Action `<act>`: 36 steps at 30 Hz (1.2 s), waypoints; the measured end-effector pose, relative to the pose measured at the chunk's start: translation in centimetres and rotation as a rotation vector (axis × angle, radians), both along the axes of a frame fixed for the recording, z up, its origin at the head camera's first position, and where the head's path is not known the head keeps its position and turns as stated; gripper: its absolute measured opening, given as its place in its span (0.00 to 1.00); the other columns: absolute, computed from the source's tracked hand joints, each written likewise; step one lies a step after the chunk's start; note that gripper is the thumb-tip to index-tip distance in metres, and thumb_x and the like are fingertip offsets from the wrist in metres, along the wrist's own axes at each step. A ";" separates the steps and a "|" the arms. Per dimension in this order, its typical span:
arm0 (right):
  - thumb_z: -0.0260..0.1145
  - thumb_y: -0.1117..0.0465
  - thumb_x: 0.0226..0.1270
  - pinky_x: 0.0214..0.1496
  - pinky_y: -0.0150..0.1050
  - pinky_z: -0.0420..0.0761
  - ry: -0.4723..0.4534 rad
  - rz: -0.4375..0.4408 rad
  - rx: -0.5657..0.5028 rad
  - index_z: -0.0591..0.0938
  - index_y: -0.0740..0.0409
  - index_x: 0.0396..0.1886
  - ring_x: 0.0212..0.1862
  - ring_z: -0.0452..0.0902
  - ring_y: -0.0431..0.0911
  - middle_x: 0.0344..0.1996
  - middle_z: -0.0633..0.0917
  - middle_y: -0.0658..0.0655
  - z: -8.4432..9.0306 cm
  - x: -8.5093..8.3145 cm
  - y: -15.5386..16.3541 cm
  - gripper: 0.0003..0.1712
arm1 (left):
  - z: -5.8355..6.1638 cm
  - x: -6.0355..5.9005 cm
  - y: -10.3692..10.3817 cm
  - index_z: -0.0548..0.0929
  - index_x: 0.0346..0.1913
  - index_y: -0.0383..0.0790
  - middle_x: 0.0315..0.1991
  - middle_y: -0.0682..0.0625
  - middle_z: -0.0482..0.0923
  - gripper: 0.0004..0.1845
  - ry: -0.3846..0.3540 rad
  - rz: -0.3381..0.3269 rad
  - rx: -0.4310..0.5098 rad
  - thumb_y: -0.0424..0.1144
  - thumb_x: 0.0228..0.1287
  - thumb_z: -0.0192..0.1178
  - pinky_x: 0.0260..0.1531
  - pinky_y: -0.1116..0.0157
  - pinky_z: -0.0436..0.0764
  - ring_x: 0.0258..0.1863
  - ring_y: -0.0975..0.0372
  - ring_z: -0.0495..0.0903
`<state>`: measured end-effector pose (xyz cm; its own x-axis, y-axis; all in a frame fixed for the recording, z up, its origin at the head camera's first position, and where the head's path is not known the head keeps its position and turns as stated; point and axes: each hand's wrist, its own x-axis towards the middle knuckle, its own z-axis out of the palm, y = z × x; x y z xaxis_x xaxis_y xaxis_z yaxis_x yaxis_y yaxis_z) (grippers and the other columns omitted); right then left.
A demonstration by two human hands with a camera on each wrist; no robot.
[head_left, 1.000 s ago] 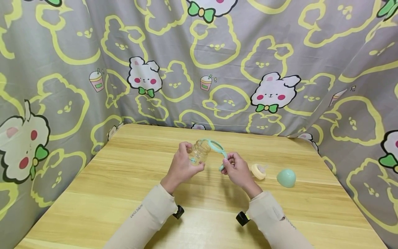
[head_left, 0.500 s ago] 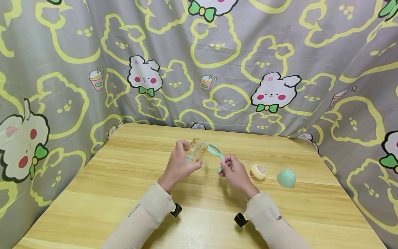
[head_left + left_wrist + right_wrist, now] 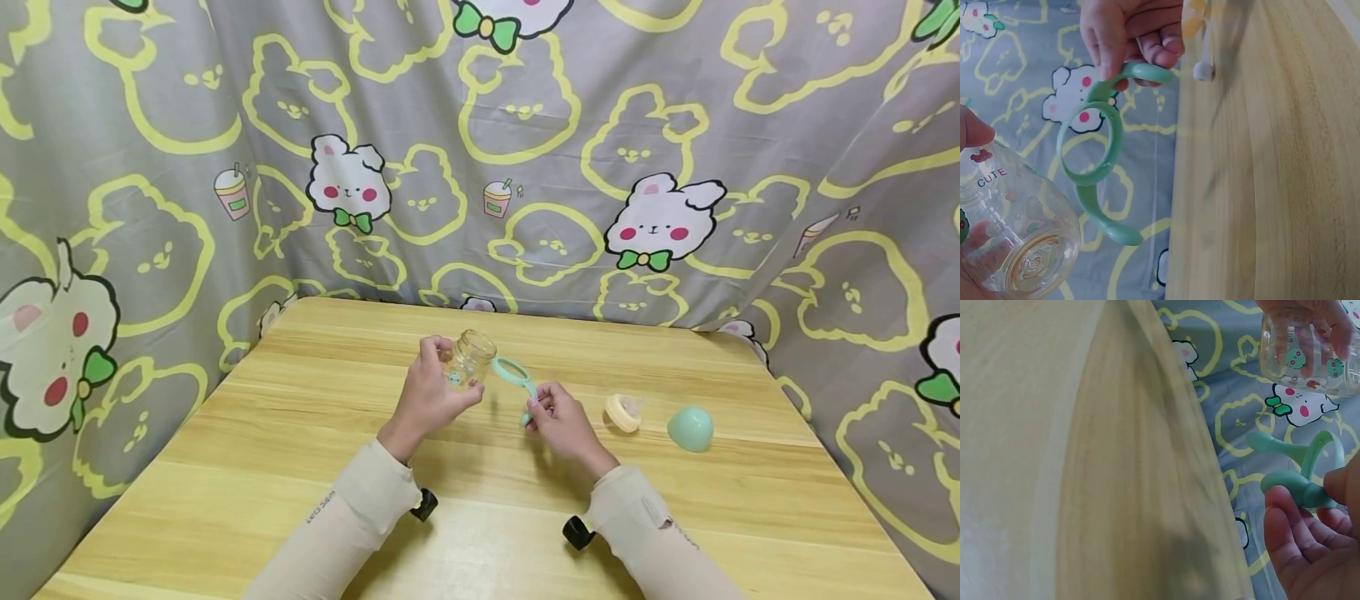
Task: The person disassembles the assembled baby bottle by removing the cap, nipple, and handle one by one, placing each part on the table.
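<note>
My left hand (image 3: 432,394) grips a clear baby bottle body (image 3: 471,360), its uncapped mouth tilted up and away. Small printed figures and the word "CUTE" show on the bottle in the left wrist view. The right hand (image 3: 561,421) pinches one grip of a mint-green bottle handle (image 3: 513,372), a ring with two curved grips. In the left wrist view the ring stands apart from the bottle, its second grip free. Right of that hand, a pale yellow collar with a clear nipple (image 3: 623,413) lies on the table. Beside it sits a mint-green dome cap (image 3: 691,429).
A wood-grain table (image 3: 285,467) lies beneath both hands. Behind and at the sides hangs a grey curtain (image 3: 427,108) with yellow outlines and white rabbits. A thin tube with a white end piece (image 3: 1204,71) shows near the table edge in the left wrist view.
Both hands have shifted slightly left. The handle ring has dropped from beside the bottle's rim to a bit lower at its side. The collar and cap have not moved.
</note>
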<state>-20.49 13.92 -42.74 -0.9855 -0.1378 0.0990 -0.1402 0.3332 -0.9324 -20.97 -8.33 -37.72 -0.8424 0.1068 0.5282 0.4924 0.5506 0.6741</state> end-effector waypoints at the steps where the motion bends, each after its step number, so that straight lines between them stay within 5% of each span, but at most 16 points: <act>1: 0.56 0.67 0.73 0.38 0.44 0.83 -0.006 0.000 -0.003 0.73 0.68 0.46 0.32 0.81 0.51 0.31 0.80 0.59 -0.1 0.0 0.0 0.08 | 0.0 0.0 0.0 0.62 0.51 0.37 0.43 0.36 0.73 0.35 -0.001 0.000 -0.002 0.37 0.42 0.73 0.37 0.54 0.79 0.44 0.46 0.77; 36: 0.55 0.65 0.74 0.31 0.36 0.80 -0.028 0.091 0.102 0.73 0.66 0.45 0.28 0.80 0.46 0.27 0.81 0.56 -2.3 -0.4 -0.7 0.07 | 0.2 -0.1 -0.1 0.62 0.50 0.37 0.43 0.33 0.74 0.35 0.015 -0.012 -0.001 0.38 0.42 0.73 0.38 0.52 0.78 0.45 0.45 0.76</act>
<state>-20.90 13.25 -45.05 -0.9706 -0.2347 0.0529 -0.1490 0.4138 -0.8981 -21.05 -8.40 -37.49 -0.8331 0.1175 0.5406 0.5090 0.5455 0.6658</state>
